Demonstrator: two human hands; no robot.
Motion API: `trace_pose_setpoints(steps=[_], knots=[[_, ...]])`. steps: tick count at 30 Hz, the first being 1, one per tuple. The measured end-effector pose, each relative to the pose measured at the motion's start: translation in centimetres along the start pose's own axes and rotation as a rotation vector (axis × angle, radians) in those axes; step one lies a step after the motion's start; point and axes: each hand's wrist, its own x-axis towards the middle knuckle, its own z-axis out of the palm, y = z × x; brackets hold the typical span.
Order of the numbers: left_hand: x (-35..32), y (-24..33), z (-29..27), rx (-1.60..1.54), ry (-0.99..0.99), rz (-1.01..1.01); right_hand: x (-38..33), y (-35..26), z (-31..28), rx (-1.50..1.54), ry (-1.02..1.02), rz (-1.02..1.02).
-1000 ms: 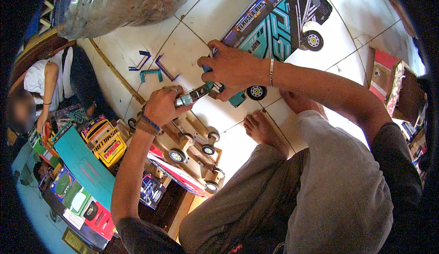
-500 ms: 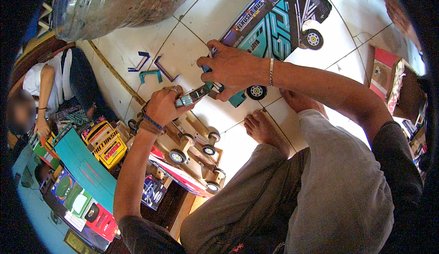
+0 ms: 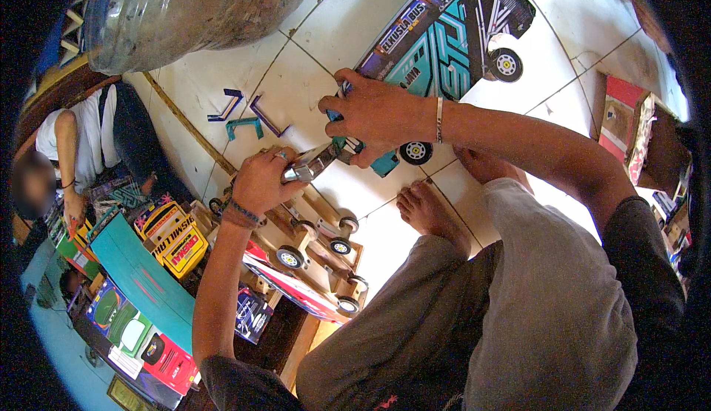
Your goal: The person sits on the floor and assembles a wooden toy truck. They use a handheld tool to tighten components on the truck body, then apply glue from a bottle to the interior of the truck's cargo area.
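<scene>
My left hand [image 3: 261, 180] is closed around a shiny silver tool [image 3: 311, 165], shaped like a stapler. The tool's far end meets the near end of a wooden toy bus [image 3: 437, 55], beside my right fingers. My right hand [image 3: 378, 118] grips that end of the bus, which lies on its side with dark, teal and purple panels and black wheels [image 3: 416, 151]. The exact contact between tool and bus is partly hidden by my right fingers. Left of the bus, on the tiles, lie small bent strips, one teal [image 3: 244, 127] and others dark blue [image 3: 268, 115].
A large clear plastic sack [image 3: 196, 15] stands at the upper left. Wooden wheeled chassis [image 3: 315, 237] lie below my left hand, beside a teal panel [image 3: 141, 278] and a yellow toy body [image 3: 176, 241]. Another person [image 3: 89, 133] sits at the left. A red-edged box [image 3: 622, 118] is at the right.
My left hand has turned and shifted slightly, and the silver tool has rolled, showing another face. The right hand keeps its hold on the bus. The other person's hand has moved slightly.
</scene>
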Motion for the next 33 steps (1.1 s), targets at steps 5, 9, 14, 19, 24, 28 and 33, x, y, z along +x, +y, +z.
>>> trace_pose_setpoints(steps=[5, 9, 14, 19, 24, 28, 33], knots=[[-2.6, 0.1, -2.1, -0.229, 0.116, -0.2, 0.1, 0.1, 0.0, -0.006, -0.003, 0.023], [-3.3, 0.3, -3.0, -0.344, 0.179, -0.281, 0.2, 0.0, 0.2, -0.026, -0.031, 0.03], [-3.1, 1.2, -2.9, -0.245, 0.181, -0.225, 0.1, 0.1, 0.3, -0.026, -0.004, 0.022], [-2.8, 2.3, -2.0, -0.301, 0.145, -0.279, 0.1, 0.1, 0.1, 0.007, -0.04, 0.027], [-3.2, 6.3, -1.1, -0.551, 0.26, -0.452, 0.0, 0.2, 0.0, 0.03, -0.027, 0.041], [-4.5, 10.5, -1.1, -0.856, 0.363, -0.445, 0.0, 0.4, 0.2, -0.024, 0.087, -0.039], [-5.9, 13.2, 1.1, -1.148, 0.336, -0.531, 0.6, 0.4, -1.7, -0.013, 0.017, -0.033]])
